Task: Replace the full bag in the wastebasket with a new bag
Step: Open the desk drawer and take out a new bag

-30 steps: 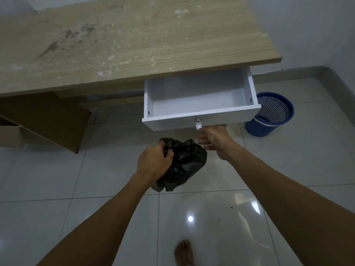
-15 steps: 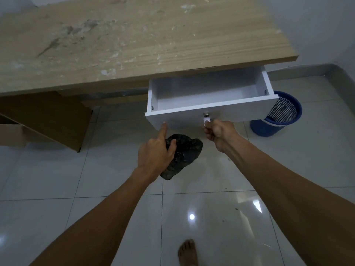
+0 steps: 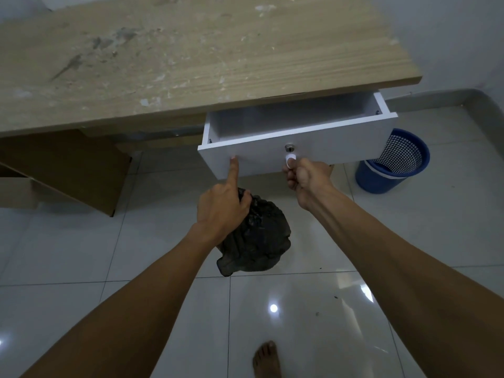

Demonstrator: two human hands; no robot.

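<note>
Gripping a crumpled black bag [image 3: 256, 241], left hand [image 3: 222, 211] presses one finger to the open drawer [image 3: 327, 144]; right hand [image 3: 308, 178] pinches its white key tag [image 3: 290, 160]; blue wastebasket [image 3: 392, 162] nearby.

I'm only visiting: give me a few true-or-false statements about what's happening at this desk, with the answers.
1. The drawer is open. True.
2. The left hand holds a black bag. True.
3. The right hand lies flat on the desk top. False: it pinches the white tab below the drawer's lock.
4. The wastebasket is red and sits inside the drawer. False: it is blue and stands on the floor, right of the drawer.
5. The left index finger touches the drawer front. True.
</note>
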